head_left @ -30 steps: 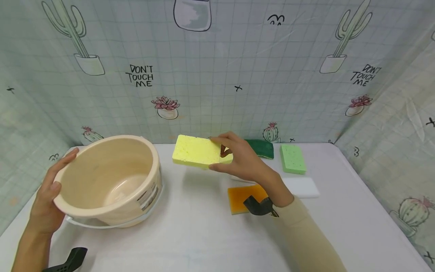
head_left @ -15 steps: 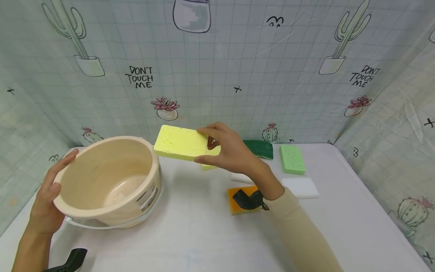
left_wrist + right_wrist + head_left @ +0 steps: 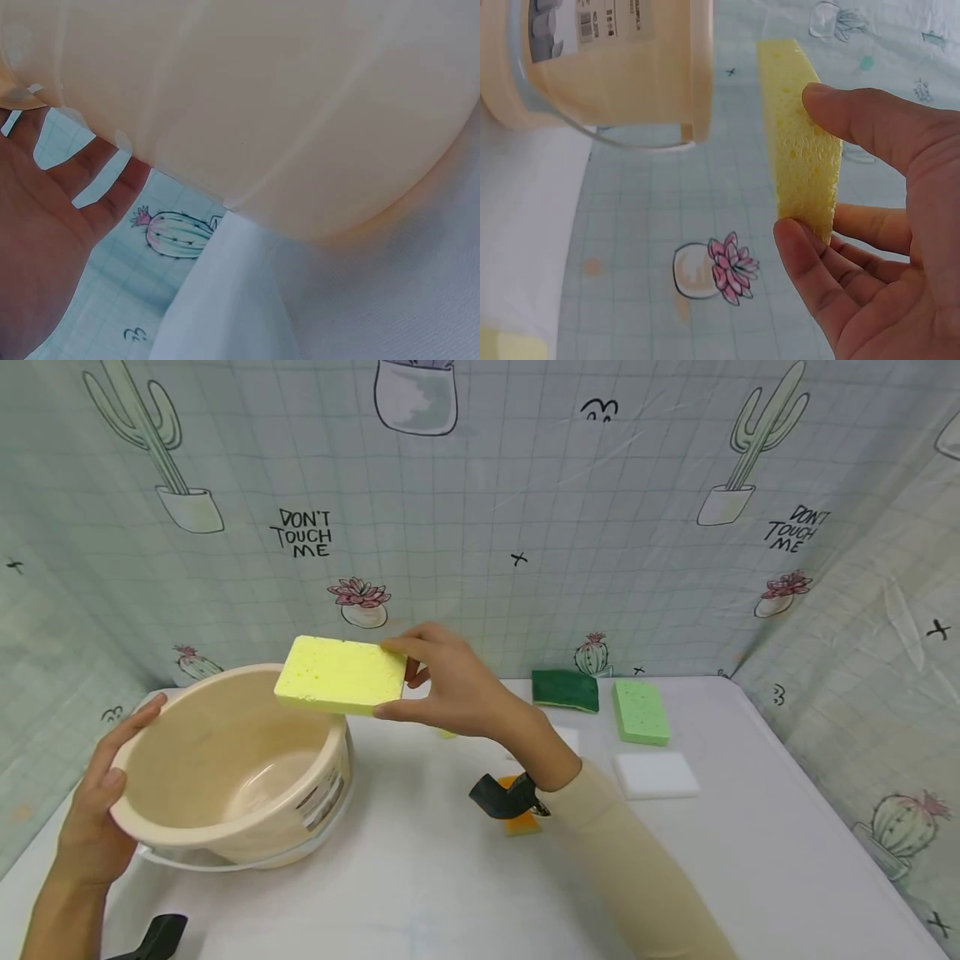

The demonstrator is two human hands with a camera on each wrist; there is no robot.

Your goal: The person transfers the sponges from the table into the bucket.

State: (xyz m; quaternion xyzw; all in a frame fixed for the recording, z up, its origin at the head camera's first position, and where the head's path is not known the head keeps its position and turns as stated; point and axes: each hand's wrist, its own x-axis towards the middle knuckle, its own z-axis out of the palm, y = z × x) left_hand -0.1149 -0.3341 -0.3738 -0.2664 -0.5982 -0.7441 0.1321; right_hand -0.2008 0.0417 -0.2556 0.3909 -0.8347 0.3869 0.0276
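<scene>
My right hand pinches a thick yellow sponge by its right end, thumb on one edge and fingers on the other. The sponge hangs in the air over the right rim of a cream plastic bucket. In the right wrist view, the sponge appears edge-on, apart from the bucket. On the left, my left hand holds the bucket's rim; the bucket leans toward me, and no object shows inside. In the left wrist view, the fingers reach behind the bucket wall.
A dark green scouring pad, a light green sponge and a white sponge block lie on the white table. My right arm partly covers an orange sponge and another white block. A patterned curtain stands behind.
My right hand has carried the yellow sponge leftward, from above the table to over the bucket's right rim. The left hand and the bucket have stayed nearly still.
</scene>
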